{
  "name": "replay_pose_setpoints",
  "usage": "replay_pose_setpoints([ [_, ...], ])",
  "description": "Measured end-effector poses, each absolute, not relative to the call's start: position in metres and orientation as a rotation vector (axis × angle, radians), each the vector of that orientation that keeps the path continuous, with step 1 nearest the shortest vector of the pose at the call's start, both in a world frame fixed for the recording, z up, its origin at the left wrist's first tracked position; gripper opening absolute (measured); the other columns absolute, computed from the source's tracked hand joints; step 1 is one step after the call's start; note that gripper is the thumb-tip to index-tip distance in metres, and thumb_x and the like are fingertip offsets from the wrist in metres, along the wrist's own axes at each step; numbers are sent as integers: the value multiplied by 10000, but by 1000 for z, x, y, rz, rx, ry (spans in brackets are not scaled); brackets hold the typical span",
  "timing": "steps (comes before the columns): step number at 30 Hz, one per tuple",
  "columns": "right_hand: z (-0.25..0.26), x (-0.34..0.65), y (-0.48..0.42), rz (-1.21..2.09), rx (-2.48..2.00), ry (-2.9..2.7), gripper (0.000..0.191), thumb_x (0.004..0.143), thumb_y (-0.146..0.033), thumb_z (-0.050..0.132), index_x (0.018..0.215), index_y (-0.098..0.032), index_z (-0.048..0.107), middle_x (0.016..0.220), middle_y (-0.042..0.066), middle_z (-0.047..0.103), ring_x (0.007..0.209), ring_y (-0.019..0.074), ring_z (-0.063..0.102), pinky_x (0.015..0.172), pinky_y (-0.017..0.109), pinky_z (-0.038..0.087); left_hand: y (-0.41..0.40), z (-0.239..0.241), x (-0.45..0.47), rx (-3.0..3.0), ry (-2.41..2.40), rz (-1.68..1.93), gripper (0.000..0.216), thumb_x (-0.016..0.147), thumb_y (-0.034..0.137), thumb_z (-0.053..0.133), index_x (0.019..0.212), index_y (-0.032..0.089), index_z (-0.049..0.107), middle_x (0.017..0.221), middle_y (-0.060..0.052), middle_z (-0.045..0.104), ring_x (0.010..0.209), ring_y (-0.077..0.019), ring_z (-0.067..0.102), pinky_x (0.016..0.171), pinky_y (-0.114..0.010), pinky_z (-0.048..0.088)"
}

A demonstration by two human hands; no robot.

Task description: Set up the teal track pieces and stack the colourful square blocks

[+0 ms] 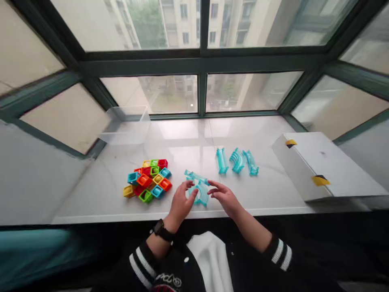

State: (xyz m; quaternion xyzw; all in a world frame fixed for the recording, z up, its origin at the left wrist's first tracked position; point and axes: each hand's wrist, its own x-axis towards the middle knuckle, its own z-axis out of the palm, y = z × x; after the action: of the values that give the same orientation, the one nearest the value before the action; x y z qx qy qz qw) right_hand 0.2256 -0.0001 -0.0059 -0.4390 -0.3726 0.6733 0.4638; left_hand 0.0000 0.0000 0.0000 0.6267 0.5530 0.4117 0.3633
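Observation:
Translucent blue toy track pieces lie close in front of me on the white sill. A straight track piece (pixel 197 177) slants behind a curved track piece (pixel 203 196). At their left is my left hand (pixel 182 199), thumb and fingers apart; it partly covers the curved track, and I cannot make out whether it touches it. My right hand (pixel 225 197) has its fingers spread, with the index fingertip at the right end of the straight piece. To the right stand more blue tracks: a straight one (pixel 222 161), a curved one (pixel 237 160) and another (pixel 251 163).
Several coloured hollow blocks (pixel 146 181) sit in a pile on the left. Behind them stands a clear plastic bin (pixel 124 138). A white box (pixel 328 162) with yellow-black tabs is at the right. Window frames (pixel 200 65) enclose the sill (pixel 182 134).

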Motion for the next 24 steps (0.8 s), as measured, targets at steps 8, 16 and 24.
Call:
replay_pose_setpoints([
  [8,-15,229,-5,1737,-1113,-892,395,743,-272,771,1135,-265,817,1147,62,775,874,188,694,830,350,506,4,6,-4,1574,1397,1228,297,1005,449,630,1211,235,643,1174,-85,733,1039,-223,728,928,-381,602],
  [16,-26,243,-4,1780,-1075,-784,414,768,-541,884,990,-210,767,779,17,712,690,140,598,730,317,484,-6,8,0,1593,1268,1031,275,1052,472,541,1000,218,634,915,-45,739,887,-214,759,797,-326,594],
  [24,-22,249,-6,1925,-1020,-663,433,764,-467,912,1045,-202,716,767,7,694,572,92,507,564,251,361,-12,7,9,1439,1166,1063,376,1067,561,461,1075,213,603,976,-58,725,879,-208,765,823,-364,622],
])
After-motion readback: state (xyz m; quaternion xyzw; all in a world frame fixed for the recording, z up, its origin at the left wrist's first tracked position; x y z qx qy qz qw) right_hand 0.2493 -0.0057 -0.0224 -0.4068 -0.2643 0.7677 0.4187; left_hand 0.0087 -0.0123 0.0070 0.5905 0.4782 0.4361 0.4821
